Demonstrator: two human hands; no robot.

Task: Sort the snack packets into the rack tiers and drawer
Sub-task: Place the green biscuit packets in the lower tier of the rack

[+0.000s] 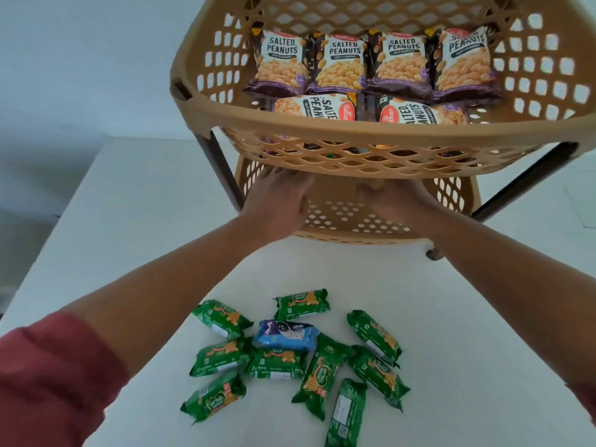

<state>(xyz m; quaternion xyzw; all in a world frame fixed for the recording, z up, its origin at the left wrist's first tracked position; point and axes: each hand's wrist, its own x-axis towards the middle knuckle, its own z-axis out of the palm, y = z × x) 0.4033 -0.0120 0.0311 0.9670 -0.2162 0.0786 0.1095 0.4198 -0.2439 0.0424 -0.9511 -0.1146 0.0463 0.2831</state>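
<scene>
Head view: tan plastic rack [371,133], lattice-walled, on dark legs; top tier filled with glossy salted peanut packets [342,64], four upright, two lying flat. Beneath it, left hand [277,201] and right hand [398,201] reaching side by side into the lower tier [451,195]; fingers blurred and partly hidden, grip impossible to tell. Crinkly green biscuit packets [222,356] and one blue packet [285,337] scattered on smooth white counter [129,204]. Plain pale wall [80,59] behind.

A white table [129,240] stands against a pale wall [80,59].
</scene>
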